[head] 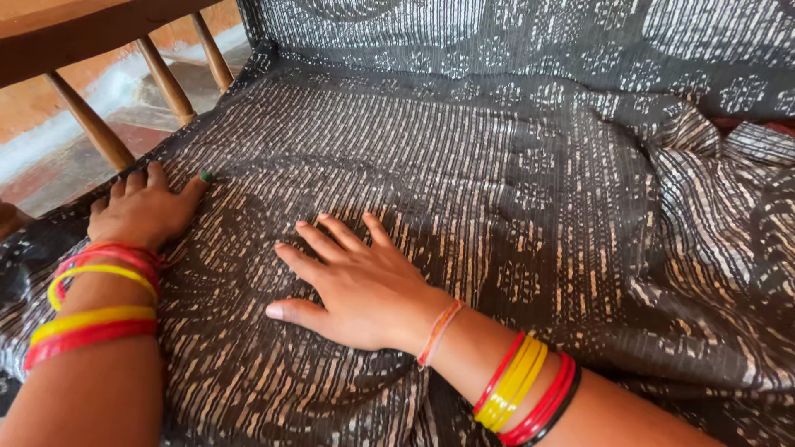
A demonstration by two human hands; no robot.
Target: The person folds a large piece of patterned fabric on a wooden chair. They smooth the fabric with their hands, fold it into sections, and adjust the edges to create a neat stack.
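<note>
Both hands lay flat, smoothing the dark patterned cotton cloth point(497, 190) over the wooden bench seat point(99, 132): left hand point(145, 211) at its left edge, right hand point(356, 285) mid-seat; remaining right-side folds probably needed flattening.

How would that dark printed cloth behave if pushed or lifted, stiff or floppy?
Probably floppy: the cloth bunches into soft folds at the right and drapes over the seat edge. Likely light and thin, since ridges show close around the flat right hand. A push would likely wrinkle it rather than slide it whole; the left hand pins its edge near the wooden rail.
</note>
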